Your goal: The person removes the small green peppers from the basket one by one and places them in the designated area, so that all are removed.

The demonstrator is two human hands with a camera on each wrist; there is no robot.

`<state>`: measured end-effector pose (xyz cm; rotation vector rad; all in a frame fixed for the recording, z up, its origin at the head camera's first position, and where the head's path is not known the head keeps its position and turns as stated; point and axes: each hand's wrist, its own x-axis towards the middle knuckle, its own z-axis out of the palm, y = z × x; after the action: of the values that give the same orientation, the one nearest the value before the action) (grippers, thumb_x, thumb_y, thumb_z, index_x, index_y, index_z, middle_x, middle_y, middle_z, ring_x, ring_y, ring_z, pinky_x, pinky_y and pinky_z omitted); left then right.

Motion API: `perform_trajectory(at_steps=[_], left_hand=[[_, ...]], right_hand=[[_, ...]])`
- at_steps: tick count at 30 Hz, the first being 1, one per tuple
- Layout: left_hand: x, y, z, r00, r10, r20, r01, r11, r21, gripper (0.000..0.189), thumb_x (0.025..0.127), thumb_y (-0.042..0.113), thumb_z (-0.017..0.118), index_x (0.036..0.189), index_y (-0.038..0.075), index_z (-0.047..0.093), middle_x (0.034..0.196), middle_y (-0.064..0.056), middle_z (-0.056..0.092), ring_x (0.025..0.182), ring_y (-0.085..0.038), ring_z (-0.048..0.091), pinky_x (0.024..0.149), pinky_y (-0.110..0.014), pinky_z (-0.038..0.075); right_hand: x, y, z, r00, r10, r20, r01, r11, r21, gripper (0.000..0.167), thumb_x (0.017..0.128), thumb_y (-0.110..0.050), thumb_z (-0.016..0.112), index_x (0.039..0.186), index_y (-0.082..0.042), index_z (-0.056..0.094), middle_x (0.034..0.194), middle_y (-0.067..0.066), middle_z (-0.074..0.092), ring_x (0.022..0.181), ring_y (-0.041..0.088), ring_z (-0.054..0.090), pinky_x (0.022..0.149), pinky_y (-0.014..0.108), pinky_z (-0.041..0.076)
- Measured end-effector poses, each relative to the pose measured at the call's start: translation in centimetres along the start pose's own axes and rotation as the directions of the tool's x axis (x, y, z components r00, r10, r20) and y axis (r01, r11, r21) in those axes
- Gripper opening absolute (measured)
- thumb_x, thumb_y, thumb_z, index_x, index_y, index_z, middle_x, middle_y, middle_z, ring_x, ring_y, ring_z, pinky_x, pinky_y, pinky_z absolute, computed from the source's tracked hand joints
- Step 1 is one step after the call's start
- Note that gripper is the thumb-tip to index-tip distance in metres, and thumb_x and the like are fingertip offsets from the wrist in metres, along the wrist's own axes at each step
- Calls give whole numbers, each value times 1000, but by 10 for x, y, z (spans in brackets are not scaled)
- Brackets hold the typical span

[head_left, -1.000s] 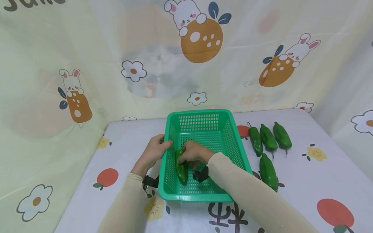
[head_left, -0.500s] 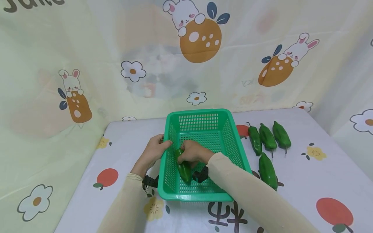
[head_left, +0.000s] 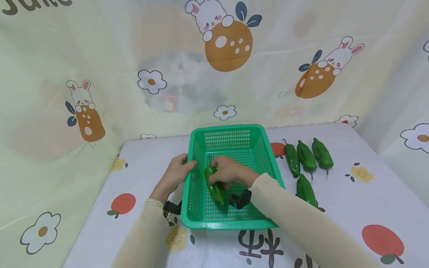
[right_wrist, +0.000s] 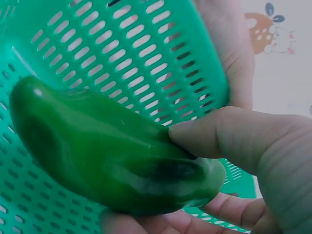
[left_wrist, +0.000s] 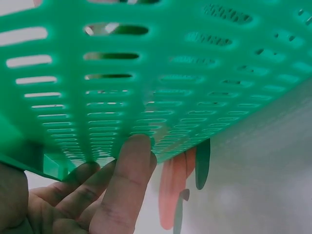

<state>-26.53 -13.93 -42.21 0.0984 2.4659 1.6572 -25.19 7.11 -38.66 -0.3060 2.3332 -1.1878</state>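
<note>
Inside a green plastic basket [head_left: 231, 224], my right hand [head_left: 229, 171] grips a glossy green pepper [head_left: 217, 193], thumb on one side and fingers on the other. The right wrist view shows this pepper [right_wrist: 107, 151] close up, slanting over the slotted basket floor. At the basket's left rim my left hand [head_left: 177, 171] holds on, its thumb over the edge. From the left wrist view, the fingers [left_wrist: 129, 180] of that hand press against the outside of the slotted wall [left_wrist: 146, 97].
On the table right of the basket lie several more green peppers, three in a row at the back, among them one pepper [head_left: 323, 153], and another pepper [head_left: 305, 190] nearer, partly behind my right sleeve [head_left: 301, 216]. A printed cloth [head_left: 181, 93] hangs behind the table.
My right hand has lifted the pepper slightly and carried it a little to the right, away from the basket's left wall. The left hand keeps its hold on the rim.
</note>
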Motion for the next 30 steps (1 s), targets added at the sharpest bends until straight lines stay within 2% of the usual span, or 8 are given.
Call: perform_trajectory(at_steps=[4, 10, 15, 30], left_hand=[[-1, 1, 0, 1000, 0, -6, 0, 1000, -5, 43, 101, 17, 58, 138, -4, 57, 115, -23, 71, 88, -29, 76, 71, -37, 68], [-1, 1, 1, 1000, 7, -12, -7, 1000, -11, 42, 101, 17, 59, 137, -4, 58, 113, -24, 71, 88, -30, 77, 70, -38, 68], [-2, 1, 1, 1000, 14, -13, -14, 1000, -13, 41, 101, 17, 59, 136, -5, 59, 111, -24, 71, 87, -32, 77, 69, -38, 68], [-1, -1, 2, 1000, 14, -23, -14, 1000, -1, 42, 101, 18, 59, 137, -4, 58, 111, -22, 71, 83, -26, 76, 69, -37, 68]], right_hand=[[-11, 1, -8, 1000, -17, -2, 17, 1000, 1, 46, 88, -10, 79, 127, 1, 56, 104, 16, 67, 81, 25, 74, 59, 36, 67], [-27, 5, -24, 999, -34, -16, 35, 998, 57, 51, 88, -10, 79, 132, 2, 55, 101, 17, 69, 81, 26, 72, 62, 41, 68], [-39, 12, -37, 997, -47, -55, 50, 997, 55, 55, 88, -11, 80, 135, 2, 56, 95, 16, 69, 79, 24, 69, 64, 41, 68], [-71, 30, -58, 993, -30, -110, 39, 996, 78, 67, 90, -18, 80, 147, 1, 49, 93, 14, 56, 79, 24, 65, 68, 40, 68]])
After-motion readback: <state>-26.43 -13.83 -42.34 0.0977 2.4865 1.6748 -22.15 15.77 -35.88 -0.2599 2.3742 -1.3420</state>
